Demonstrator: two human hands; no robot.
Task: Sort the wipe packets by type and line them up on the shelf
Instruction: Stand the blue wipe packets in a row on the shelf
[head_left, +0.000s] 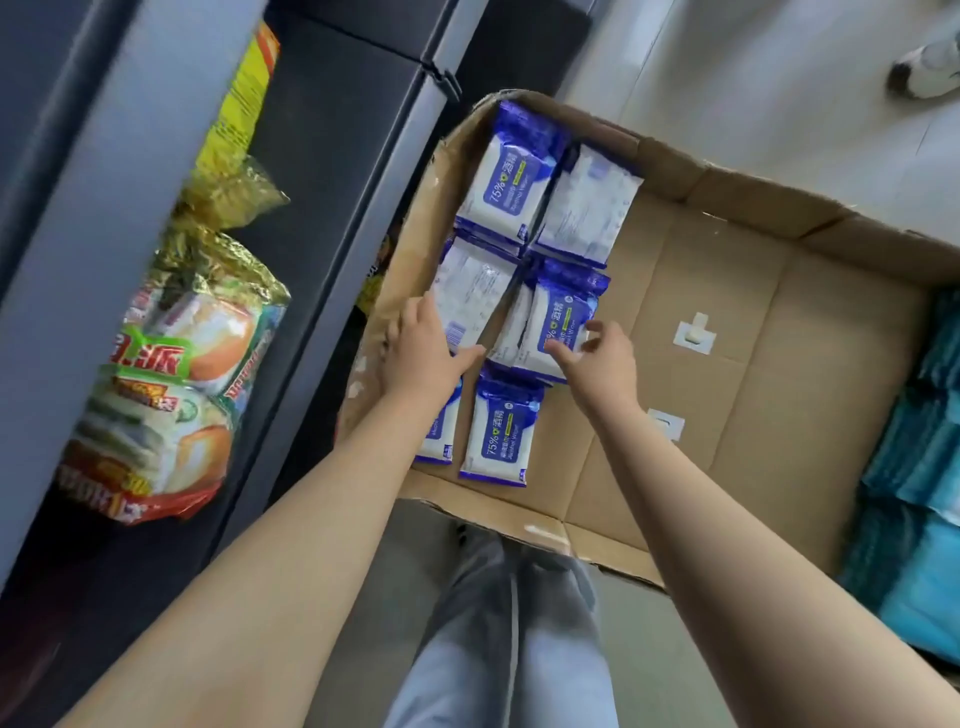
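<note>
Packets of blue-and-white alcohol wipes (511, 291) lie in two rough columns along the left wall of a shallow cardboard box (727, 322), filling the centre of the frame. Some show the printed "75%" front; others, such as the one at centre left (467, 291), show the pale back label. The lowest pair sits near the box's near edge, the right one (500, 431) face up.

The left hand (423, 345) lies flat and spread on the lower end of the back-up packet, fingers extended, thumb angled toward the gap between the columns; it presses rather than grips. The right hand (597, 358) hovers at the lower right corner of a face-up packet (563, 317), fingers loosely curled and parted, touching or just about to touch the edge; nothing is closed in it yet.

The step in hand looks like gathering the middle pair out of the box. To do it well, each hand should slide its fingers under a packet's short edge and pinch across the width, since the film is slick and the packets overlap their neighbours. The back-up packet wants turning over so all fronts match.

A stack of teal packets (914, 467), seemingly another type, stands at the right edge of the frame. The dark shelf unit (332, 218) runs up the left side, holding snack bags (171, 379) in the lower left. Grey trousers (498, 623) show at the bottom centre.
</note>
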